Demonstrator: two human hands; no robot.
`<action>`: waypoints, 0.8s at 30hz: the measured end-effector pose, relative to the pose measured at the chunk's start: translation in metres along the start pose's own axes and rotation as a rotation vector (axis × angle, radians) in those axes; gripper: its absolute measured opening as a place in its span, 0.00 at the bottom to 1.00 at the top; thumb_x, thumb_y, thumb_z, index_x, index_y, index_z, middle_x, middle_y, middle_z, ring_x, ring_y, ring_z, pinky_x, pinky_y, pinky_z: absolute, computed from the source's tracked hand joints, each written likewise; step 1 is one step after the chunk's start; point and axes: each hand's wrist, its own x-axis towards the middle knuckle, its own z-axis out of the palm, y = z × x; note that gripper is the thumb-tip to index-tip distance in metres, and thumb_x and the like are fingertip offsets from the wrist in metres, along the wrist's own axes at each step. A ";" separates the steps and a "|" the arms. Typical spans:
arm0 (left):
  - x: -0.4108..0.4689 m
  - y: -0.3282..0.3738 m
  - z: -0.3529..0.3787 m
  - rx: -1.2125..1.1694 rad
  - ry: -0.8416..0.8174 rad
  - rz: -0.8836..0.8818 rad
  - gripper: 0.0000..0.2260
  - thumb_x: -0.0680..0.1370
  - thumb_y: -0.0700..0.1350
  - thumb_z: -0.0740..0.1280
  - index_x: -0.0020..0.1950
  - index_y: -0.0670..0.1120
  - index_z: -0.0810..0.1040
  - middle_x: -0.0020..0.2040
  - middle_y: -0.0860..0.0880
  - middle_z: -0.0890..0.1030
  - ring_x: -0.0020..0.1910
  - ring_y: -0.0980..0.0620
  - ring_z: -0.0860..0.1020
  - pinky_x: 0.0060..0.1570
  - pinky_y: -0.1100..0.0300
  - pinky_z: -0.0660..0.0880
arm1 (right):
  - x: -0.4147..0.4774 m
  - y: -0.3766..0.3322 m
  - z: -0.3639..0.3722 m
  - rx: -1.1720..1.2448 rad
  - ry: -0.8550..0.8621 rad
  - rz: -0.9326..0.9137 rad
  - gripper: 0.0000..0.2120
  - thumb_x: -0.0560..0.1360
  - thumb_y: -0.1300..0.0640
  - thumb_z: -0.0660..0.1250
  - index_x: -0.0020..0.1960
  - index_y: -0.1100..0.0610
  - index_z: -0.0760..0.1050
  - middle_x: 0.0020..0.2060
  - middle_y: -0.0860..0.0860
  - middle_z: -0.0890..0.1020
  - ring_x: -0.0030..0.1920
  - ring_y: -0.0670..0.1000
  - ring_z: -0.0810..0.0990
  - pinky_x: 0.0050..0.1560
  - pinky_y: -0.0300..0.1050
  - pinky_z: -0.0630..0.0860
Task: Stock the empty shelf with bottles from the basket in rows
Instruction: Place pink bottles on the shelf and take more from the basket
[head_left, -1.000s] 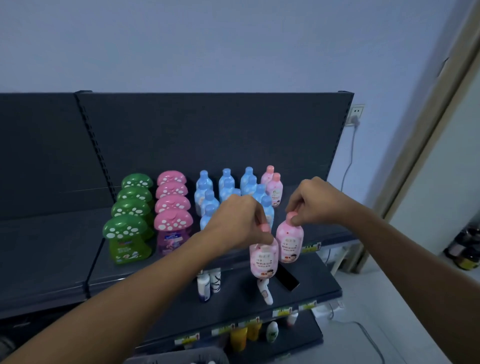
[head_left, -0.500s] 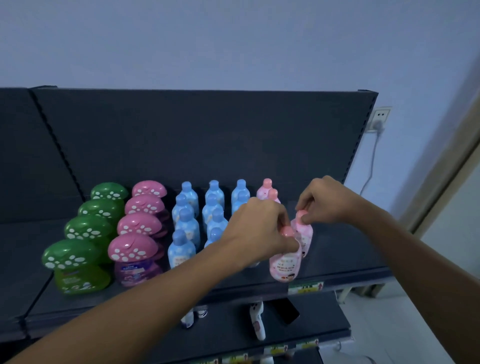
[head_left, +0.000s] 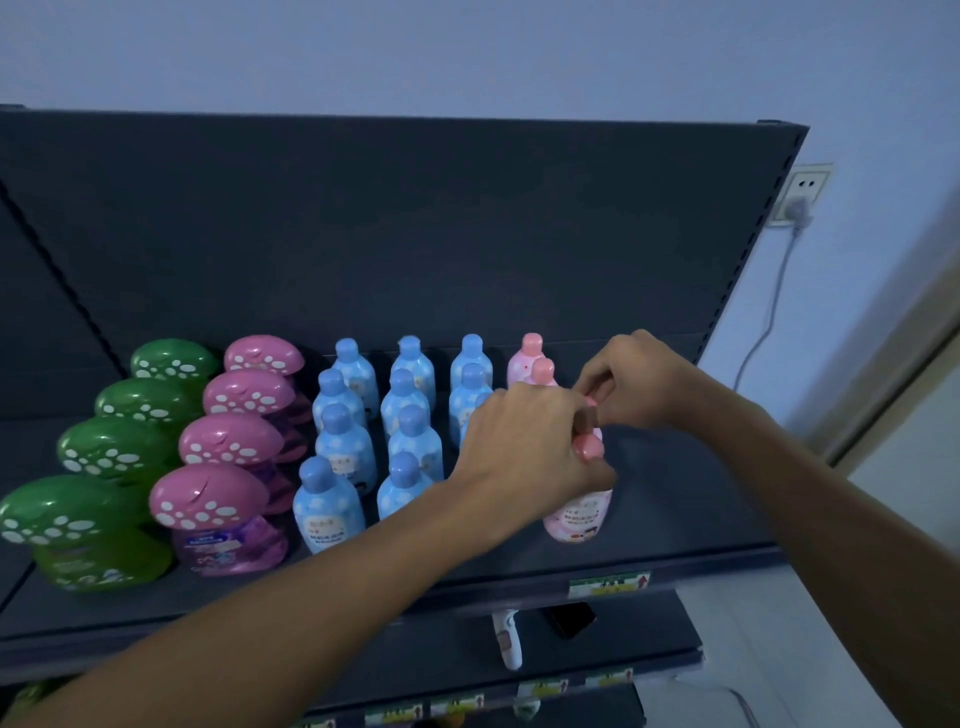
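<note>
Judged well past halfway. Standing on the shelf (head_left: 675, 493): a file of green mushroom-capped bottles (head_left: 114, 452) at 9 o'clock, pink mushroom-capped bottles (head_left: 231, 439) just beside, three files of blue bottles (head_left: 345, 452) at centre, two pink bottles (head_left: 530, 358) at 1 o'clock by the back panel. Left hand (head_left: 524, 452) curled round the neck of a front pink bottle (head_left: 576, 514); base on or just off the shelf, cannot tell which. Right hand (head_left: 631, 384) pinching the top of a second pink bottle (head_left: 591, 405), mostly hidden. Bare shelf left at 3 o'clock; basket out of view. Labels and price tag (head_left: 608, 584) too blurred to read.
</note>
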 end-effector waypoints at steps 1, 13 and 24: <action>0.001 0.000 0.001 0.006 0.001 -0.001 0.08 0.66 0.55 0.71 0.42 0.54 0.80 0.41 0.54 0.81 0.41 0.48 0.80 0.41 0.53 0.79 | 0.001 0.000 0.001 0.005 -0.001 0.001 0.05 0.66 0.57 0.76 0.40 0.49 0.86 0.31 0.39 0.84 0.37 0.39 0.82 0.45 0.44 0.82; 0.010 -0.003 0.019 0.064 0.020 -0.030 0.07 0.69 0.54 0.69 0.44 0.54 0.80 0.45 0.52 0.79 0.41 0.45 0.78 0.44 0.53 0.76 | 0.012 0.009 0.009 0.056 -0.018 0.006 0.06 0.67 0.58 0.73 0.42 0.50 0.86 0.33 0.42 0.85 0.39 0.44 0.84 0.47 0.48 0.81; 0.020 -0.014 0.036 0.183 0.010 0.006 0.09 0.73 0.54 0.67 0.48 0.52 0.82 0.42 0.54 0.81 0.40 0.48 0.75 0.55 0.53 0.72 | 0.028 0.009 0.015 0.069 0.000 -0.050 0.04 0.69 0.57 0.71 0.40 0.52 0.86 0.33 0.47 0.85 0.39 0.51 0.83 0.45 0.50 0.80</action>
